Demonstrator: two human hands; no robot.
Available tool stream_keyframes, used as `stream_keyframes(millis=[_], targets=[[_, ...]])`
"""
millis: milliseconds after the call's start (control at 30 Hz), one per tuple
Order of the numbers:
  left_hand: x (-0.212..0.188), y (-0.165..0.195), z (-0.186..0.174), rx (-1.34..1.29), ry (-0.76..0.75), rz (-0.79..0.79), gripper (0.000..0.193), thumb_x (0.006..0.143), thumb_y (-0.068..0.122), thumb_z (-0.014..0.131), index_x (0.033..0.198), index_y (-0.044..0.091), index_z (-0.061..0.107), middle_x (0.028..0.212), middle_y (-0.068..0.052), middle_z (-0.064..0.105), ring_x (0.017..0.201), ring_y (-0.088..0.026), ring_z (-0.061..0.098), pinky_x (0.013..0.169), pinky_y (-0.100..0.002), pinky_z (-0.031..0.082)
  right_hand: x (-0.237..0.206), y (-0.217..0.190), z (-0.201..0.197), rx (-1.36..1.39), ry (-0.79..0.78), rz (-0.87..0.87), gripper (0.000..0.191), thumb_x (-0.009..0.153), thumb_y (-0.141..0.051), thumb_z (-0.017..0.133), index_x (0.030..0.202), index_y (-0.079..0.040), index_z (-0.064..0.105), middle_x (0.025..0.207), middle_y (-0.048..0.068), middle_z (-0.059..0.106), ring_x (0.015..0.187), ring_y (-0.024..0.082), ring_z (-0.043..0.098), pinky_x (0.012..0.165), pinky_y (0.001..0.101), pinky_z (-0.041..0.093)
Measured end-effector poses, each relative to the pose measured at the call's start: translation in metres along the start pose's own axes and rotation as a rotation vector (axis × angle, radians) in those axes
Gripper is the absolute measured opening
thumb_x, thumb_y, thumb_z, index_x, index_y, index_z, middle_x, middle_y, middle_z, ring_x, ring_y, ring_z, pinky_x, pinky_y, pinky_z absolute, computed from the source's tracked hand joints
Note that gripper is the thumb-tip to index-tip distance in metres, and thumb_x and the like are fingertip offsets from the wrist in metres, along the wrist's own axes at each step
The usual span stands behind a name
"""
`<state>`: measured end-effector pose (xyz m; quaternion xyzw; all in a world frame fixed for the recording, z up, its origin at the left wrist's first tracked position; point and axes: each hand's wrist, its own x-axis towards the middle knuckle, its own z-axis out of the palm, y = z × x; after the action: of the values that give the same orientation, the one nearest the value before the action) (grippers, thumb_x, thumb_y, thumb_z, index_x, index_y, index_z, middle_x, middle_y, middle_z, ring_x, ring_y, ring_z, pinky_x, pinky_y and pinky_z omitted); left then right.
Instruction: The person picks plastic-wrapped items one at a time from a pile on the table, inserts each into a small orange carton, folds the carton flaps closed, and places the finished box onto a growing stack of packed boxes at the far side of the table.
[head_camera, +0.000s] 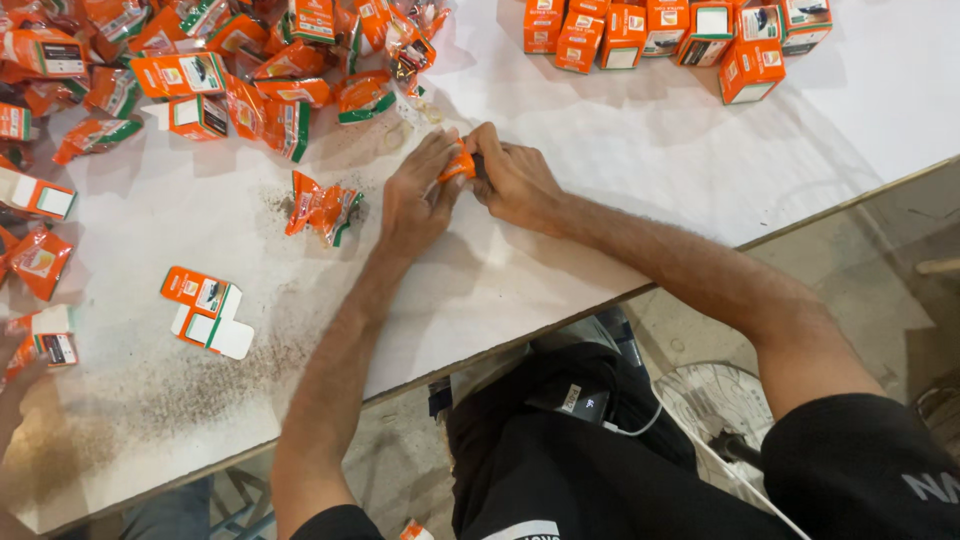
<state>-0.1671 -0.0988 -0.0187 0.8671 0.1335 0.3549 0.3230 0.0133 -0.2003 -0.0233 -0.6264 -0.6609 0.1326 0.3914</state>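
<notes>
Both the left hand (418, 200) and the right hand (510, 180) are closed around a small orange box (458, 163) pinched between their fingertips above the white table (620, 170), and too hard a squeeze could crush its thin card.

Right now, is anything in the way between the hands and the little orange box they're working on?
No. The left hand and right hand both already touch the small orange box, pinched between their fingertips over the white table. The nearest other thing, a crumpled orange wrapper, lies apart, beside the left hand.
</notes>
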Motion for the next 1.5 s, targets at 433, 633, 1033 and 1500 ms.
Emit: stream_keyframes(millis=[433,633,1033,1500], targets=[[-0.005,0.000,0.001,0.271,-0.076,0.130,0.017,0.096,0.001,0.073,0.112,0.004,0.066,0.155,-0.021,0.054,0.154,-0.039,0.035,0.125,-0.053,0.034,0.003,-0.003,-0.013,-0.011,0.012,-0.147,0.055,0.090,-0.012,0.079,0.131,-0.008,0.043,0.104,0.015,0.069,0.095,0.040,0.069,0.076,0.0487,0.054],[0.007,0.023,-0.020,0.411,-0.129,0.215,0.028,0.095,0.006,0.070,0.123,0.005,0.067,0.149,-0.016,0.056,0.145,-0.043,0.037,0.122,-0.056,0.024,0.005,0.006,-0.020,-0.059,-0.068,-0.310,0.063,0.085,0.000,0.073,0.141,-0.012,0.047,0.143,0.018,0.054,0.123,0.041,0.060,0.097,0.0476,0.053],[0.052,-0.100,-0.189,-0.107,0.918,-0.530,0.036,0.089,0.001,0.072,0.118,0.001,0.052,0.106,-0.007,0.067,0.088,-0.021,0.068,0.071,-0.038,0.057,0.016,0.006,-0.022,-0.197,0.217,-0.257,0.080,0.096,-0.021,0.083,0.158,-0.005,0.035,0.157,0.027,0.043,0.145,0.046,0.043,0.121,0.0527,0.039],[-0.031,0.052,-0.069,0.740,-0.150,-0.005,0.078,0.074,0.007,0.069,0.149,0.007,0.048,0.147,-0.026,0.054,0.135,-0.044,0.051,0.114,-0.051,0.038,0.005,-0.008,0.014,0.110,-0.070,-0.097,0.071,0.089,-0.014,0.075,0.149,-0.001,0.039,0.124,0.025,0.064,0.115,0.044,0.061,0.095,0.0495,0.050]])
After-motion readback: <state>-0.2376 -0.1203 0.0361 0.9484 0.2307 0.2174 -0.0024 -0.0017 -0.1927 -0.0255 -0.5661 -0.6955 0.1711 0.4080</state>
